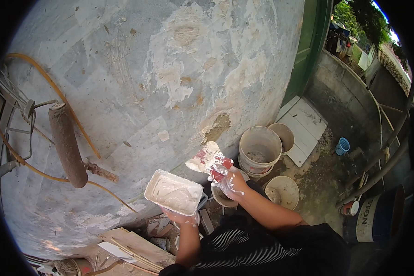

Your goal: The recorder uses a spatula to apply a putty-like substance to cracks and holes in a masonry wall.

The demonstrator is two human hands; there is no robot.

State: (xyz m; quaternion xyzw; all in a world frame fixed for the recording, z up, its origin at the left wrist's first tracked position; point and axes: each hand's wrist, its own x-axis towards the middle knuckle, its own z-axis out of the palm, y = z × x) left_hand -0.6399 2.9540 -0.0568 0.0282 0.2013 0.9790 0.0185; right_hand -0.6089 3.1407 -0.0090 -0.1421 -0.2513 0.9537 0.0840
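Note:
My left hand (181, 217) holds up a white rectangular tub (152, 182) from below, its fingers mostly hidden under it. Smooth off-white plaster lies inside the tub. To the right of it, my right hand (232, 184) is closed around the red handle of a putty knife (202, 159). Plaster coats the blade, and white splashes cover the handle and my fingers. The blade is above the tub's right side, apart from it, and in front of the patchy grey wall (138, 101). A bare brownish patch (218, 127) shows on the wall just above the blade.
A paint roller (65, 142) hangs at the left beside a yellow hose (46, 76). Several buckets, including a large white one (246, 161), stand right of my hands. Boards (142, 246) lie below. A blue basket (342, 146) and a dark drum (377, 216) are farther right.

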